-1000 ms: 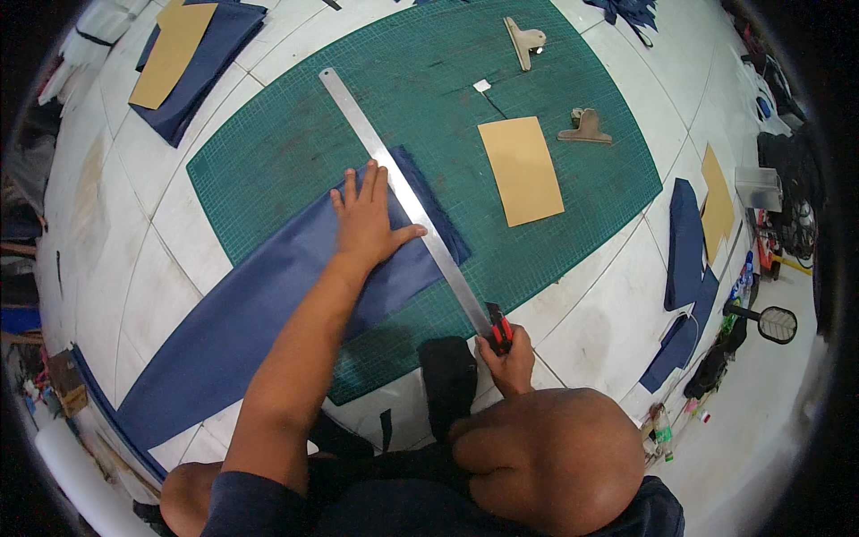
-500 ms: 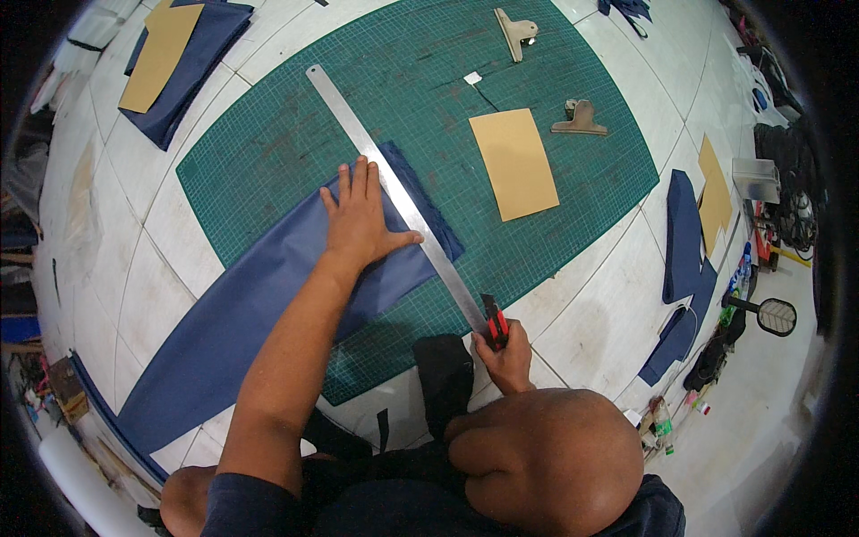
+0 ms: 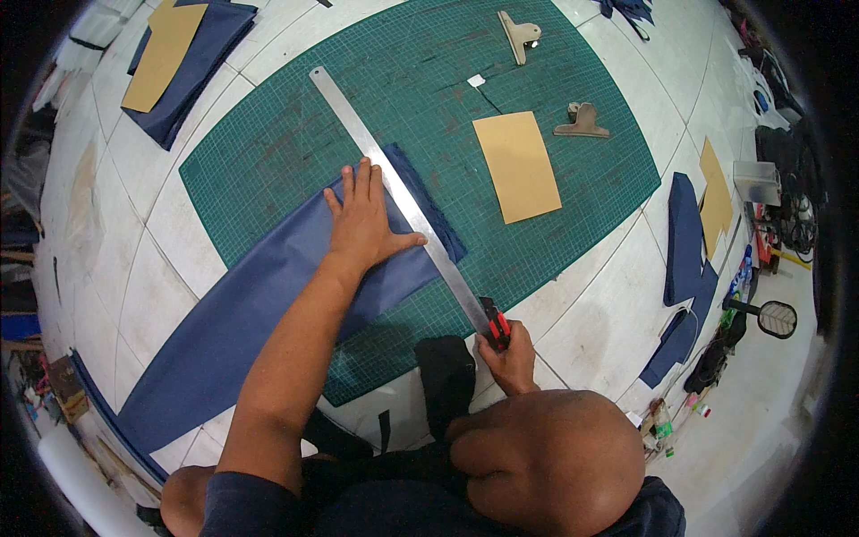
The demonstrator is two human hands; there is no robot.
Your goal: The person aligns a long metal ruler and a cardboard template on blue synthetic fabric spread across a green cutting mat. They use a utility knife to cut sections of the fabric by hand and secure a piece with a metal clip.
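Observation:
A long steel ruler (image 3: 438, 255) lies slantwise over folded navy blue fabric (image 3: 259, 286) on a green cutting mat (image 3: 259, 179). My left hand (image 3: 362, 224) presses flat on the fabric with fingers spread, fingertips and thumb touching the ruler's edge. A strip of the fabric with a frayed edge (image 3: 428, 201) shows beyond the ruler. Close to the ruler's near end, my right hand (image 3: 512, 361) is closed around a red and black utility knife (image 3: 497, 324). Whether the right fingers also touch the ruler, I cannot tell.
On the mat are a tan card piece (image 3: 517, 167) and two metal bulldog clips (image 3: 519, 38). More navy fabric with tan card (image 3: 165, 58) lies on the white tiles at far left, and navy pieces (image 3: 682, 237) at right. My dark-covered foot (image 3: 446, 371) touches the mat's near edge.
The utility knife in my right hand has tilted slightly beside the ruler's near end. My left hand, the ruler and the fabric keep their places.

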